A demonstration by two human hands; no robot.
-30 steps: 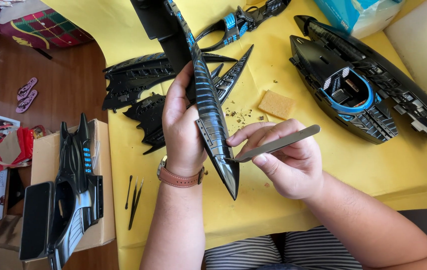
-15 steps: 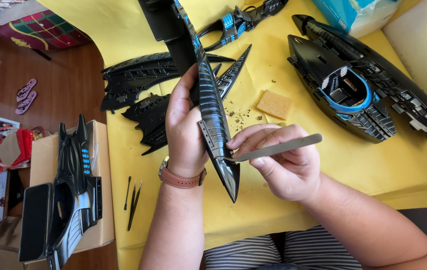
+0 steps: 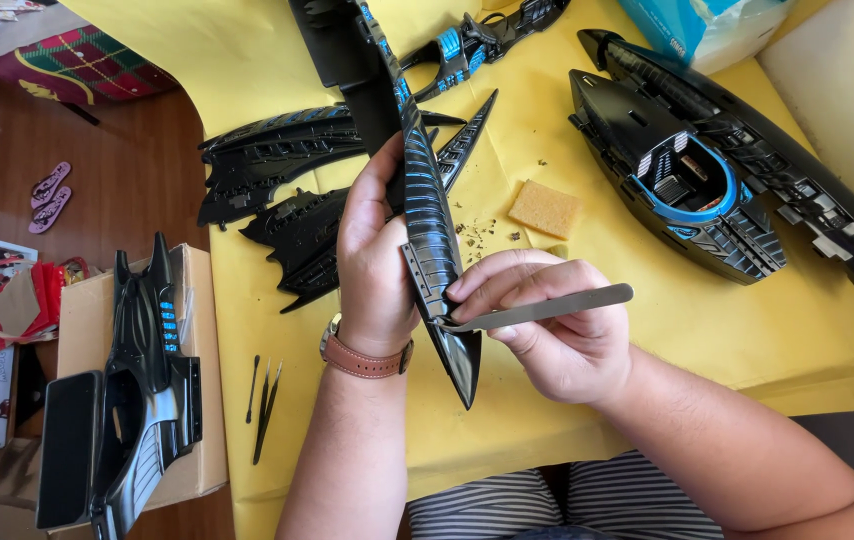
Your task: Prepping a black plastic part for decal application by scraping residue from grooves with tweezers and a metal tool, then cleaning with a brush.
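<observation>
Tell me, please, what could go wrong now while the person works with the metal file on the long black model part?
1. The metal file touches the glossy edge of the long black part; a slip might scratch it.
2. The left hand grips only the middle, so the thin pointed tip below could bend or snap under pressure.
3. The left fingers sit beside the file and may get scraped.

Glossy black plastic fin (image 3: 434, 235); matt grey metal file (image 3: 547, 307); yellow paper cover (image 3: 587, 150).
</observation>
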